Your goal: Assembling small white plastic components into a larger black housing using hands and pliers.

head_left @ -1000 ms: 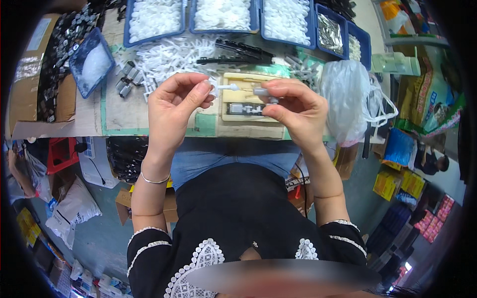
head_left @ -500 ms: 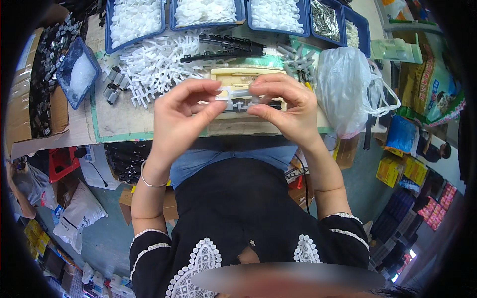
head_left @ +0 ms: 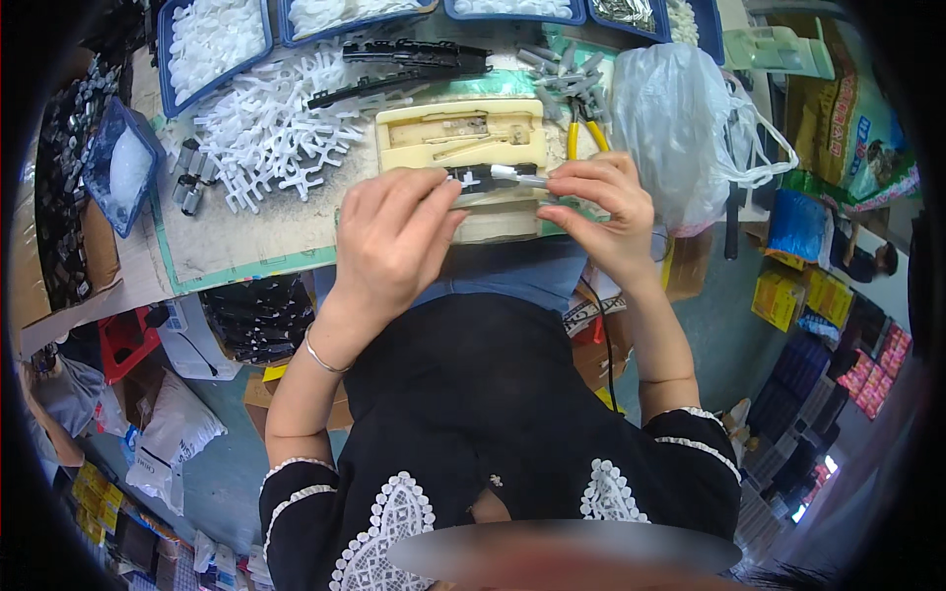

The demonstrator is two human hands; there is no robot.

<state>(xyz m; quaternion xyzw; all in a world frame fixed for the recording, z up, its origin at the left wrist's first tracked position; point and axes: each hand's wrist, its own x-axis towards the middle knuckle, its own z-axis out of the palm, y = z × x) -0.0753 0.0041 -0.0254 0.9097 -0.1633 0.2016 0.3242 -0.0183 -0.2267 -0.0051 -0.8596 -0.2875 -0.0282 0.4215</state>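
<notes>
A cream block-shaped fixture (head_left: pixel 461 120) with cut-out recesses lies at the table's near edge. Along its front side sits a black plastic strip (head_left: pixel 471 180) with a white cross-shaped piece (head_left: pixel 467 178) showing in it. My left hand (head_left: pixel 399 231) has its fingers drawn together on the strip's left end; its fingertips are partly hidden. Between thumb and fingers, my right hand (head_left: pixel 603 202) pinches a small grey tube (head_left: pixel 533 181), its white end lying over the strip's right part.
White branched pieces (head_left: pixel 286 123) are heaped at left beyond the hands. Black strips (head_left: pixel 414 71) and grey tubes (head_left: pixel 572 79) lie farther back. Yellow-handled pliers (head_left: pixel 574 138) and a plastic bag (head_left: pixel 662 133) are at right. Blue bins (head_left: pixel 219 74) line the back.
My hands have come lower and nearer the table edge, uncovering the fixture and pliers. The grey tube, earlier held up between both hands, is now in my right hand at the black strip.
</notes>
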